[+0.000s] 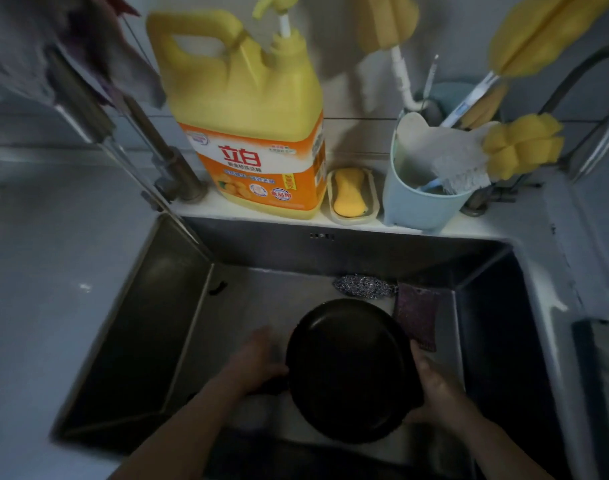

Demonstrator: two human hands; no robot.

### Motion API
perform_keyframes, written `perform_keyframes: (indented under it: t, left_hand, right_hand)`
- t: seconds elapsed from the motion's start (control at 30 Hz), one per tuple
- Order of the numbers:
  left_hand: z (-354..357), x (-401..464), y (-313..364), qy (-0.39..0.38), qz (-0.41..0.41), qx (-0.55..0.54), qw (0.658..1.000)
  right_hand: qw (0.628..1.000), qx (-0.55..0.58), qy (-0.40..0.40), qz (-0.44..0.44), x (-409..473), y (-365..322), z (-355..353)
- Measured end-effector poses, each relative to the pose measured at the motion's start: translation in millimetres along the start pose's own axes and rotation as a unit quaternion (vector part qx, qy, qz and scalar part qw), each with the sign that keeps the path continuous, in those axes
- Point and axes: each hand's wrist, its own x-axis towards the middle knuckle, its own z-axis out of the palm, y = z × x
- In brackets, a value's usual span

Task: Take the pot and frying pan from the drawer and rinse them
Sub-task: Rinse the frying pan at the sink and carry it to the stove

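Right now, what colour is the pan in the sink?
Black, inside and rim; the pan shows best, and only, in the head view.

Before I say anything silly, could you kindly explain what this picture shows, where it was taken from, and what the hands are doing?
There is no machine here: a person wears a wide-angle camera on the head, so the single picture looks forward and down at their own arms. Both reach into a steel sink. The left hand and the right hand grip opposite sides of a round black frying pan, held tilted above the sink floor. Behind it lie a steel wool scourer and a dark purple scrubbing cloth. On the ledge stand a large yellow detergent jug, a yellow sponge in a white dish and a pale blue tub of brushes. I see no running water.
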Motion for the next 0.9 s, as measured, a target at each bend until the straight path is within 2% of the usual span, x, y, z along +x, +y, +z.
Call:
perform_keyframes:
  t: [0.1,0.2,0.3,0.4,0.53,0.9]
  left_hand:
    - [-52,-7,-2,0.140,-0.062,-0.063,0.986]
    - [-107,-15,-4,0.317,-0.072,-0.157,0.933]
    - [-156,-17,2,0.415,-0.028,-0.206,0.886]
    - [-185,-17,23,0.446,-0.017,-0.265,0.855]
    - [-196,-13,50,0.459,0.012,-0.251,0.853]
    - [-192,4,69,0.454,0.028,-0.312,0.834]
  right_hand:
    - [1.000,-0.006,-0.006,-0.001,2,1,-1]
    - [1.000,-0.009,-0.004,0.001,0,-1,-3]
    - [1.000,-0.009,-0.001,0.005,-1,-3,-4]
    - [1.000,-0.013,-0.002,0.009,-2,-3,-4]
    - [1.000,-0.009,0.002,0.019,-4,-8,-8]
    - [1.000,0.006,-0.007,0.026,-7,-10,-9]
